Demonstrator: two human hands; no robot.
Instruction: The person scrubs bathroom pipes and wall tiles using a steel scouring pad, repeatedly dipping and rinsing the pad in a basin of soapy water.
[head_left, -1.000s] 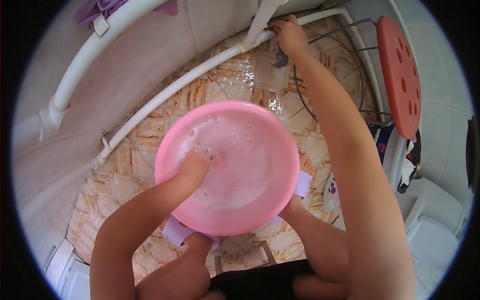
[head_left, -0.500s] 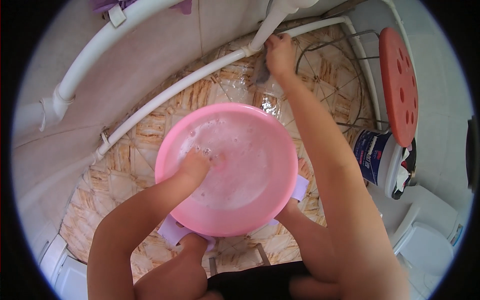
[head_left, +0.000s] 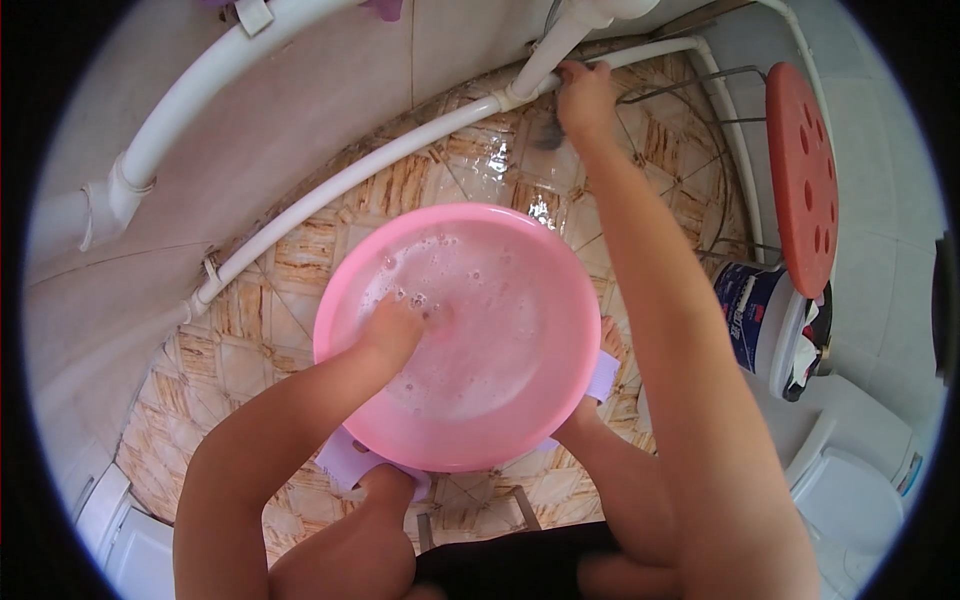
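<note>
A round pink basin (head_left: 455, 452) stands on the floor between my feet, with cloudy, bubbly water (head_left: 490, 330) in it. My left hand (head_left: 397, 332) dips into this water on the left; its fingers are under the surface and hidden. Far out by the wall, my right hand (head_left: 588, 98) is closed beside the low white pipe (head_left: 420, 140). Below its fingers is a small dark grey thing (head_left: 547, 132), smeared by motion, its kind unclear. The hand appears to hold it just above wet, shiny floor tiles.
A red stool (head_left: 800, 180) with a holed seat and thin metal legs lies tipped at the right. Near it are a white and blue bucket (head_left: 745, 312) with things in its top and a white toilet (head_left: 850, 490). Purple slippers (head_left: 350, 460) flank the basin.
My right hand has shifted slightly to the right with the dark grey thing. My left hand stays in the basin water.
</note>
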